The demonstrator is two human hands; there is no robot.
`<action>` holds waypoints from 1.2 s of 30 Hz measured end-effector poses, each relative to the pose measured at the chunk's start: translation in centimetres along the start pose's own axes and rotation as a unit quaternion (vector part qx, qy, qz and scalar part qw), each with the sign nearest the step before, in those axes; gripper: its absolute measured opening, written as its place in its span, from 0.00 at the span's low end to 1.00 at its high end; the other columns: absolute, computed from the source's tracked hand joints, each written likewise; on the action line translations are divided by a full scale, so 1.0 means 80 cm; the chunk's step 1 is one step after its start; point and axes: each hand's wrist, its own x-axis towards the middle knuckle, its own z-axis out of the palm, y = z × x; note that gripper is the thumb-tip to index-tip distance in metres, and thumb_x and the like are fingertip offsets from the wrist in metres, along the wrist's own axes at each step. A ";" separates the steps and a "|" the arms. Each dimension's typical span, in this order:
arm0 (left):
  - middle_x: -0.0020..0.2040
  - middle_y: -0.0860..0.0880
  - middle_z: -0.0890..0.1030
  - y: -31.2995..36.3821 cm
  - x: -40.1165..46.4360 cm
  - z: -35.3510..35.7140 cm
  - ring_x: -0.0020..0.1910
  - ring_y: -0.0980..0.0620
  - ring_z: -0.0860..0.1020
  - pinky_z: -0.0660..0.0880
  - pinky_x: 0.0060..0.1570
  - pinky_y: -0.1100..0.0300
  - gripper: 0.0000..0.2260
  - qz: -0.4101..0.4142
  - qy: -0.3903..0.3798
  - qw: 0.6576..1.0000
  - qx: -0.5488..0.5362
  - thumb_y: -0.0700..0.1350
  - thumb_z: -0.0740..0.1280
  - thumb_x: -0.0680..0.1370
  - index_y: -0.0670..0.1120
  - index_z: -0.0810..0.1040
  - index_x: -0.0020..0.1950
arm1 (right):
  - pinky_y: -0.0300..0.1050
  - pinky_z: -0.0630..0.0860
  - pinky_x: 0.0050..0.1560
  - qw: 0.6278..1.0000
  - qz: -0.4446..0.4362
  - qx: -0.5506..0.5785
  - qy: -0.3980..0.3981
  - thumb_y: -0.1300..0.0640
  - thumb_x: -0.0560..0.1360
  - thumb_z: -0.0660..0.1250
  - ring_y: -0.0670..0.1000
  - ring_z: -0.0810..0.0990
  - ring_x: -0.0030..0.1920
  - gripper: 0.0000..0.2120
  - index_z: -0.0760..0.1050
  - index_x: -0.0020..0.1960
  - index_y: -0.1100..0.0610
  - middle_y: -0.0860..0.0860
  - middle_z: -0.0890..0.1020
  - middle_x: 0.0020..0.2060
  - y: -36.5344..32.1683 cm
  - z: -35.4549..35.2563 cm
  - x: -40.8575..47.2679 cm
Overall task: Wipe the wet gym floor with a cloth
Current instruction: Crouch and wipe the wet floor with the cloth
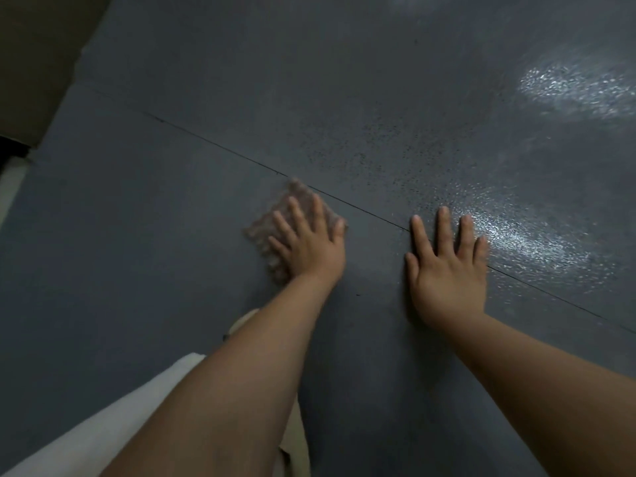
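A pinkish-brown textured cloth [266, 232] lies flat on the dark grey gym floor [137, 218], blurred at its edges. My left hand [311, 242] presses down on it with fingers spread and straight, covering its right part. My right hand [447, 266] rests flat on the bare floor a little to the right, fingers straight, holding nothing. Wet, shiny patches [526, 242] glisten just right of my right hand, and another wet patch [571, 87] shines at the upper right.
A thin seam [220, 149] between floor tiles runs diagonally from upper left to lower right under my hands. A brownish wall or edge [38, 63] borders the floor at the upper left. My light-coloured clothing [103, 418] shows at the bottom left.
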 end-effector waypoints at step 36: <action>0.74 0.47 0.32 0.014 -0.117 0.067 0.75 0.39 0.36 0.39 0.70 0.36 0.30 0.323 -0.048 0.935 0.139 0.66 0.47 0.77 0.60 0.38 0.75 | 0.52 0.51 0.74 0.995 -0.018 0.095 0.032 0.55 0.80 0.57 0.58 0.53 0.75 0.20 0.67 0.72 0.51 0.54 0.56 0.76 0.018 -0.025 -0.006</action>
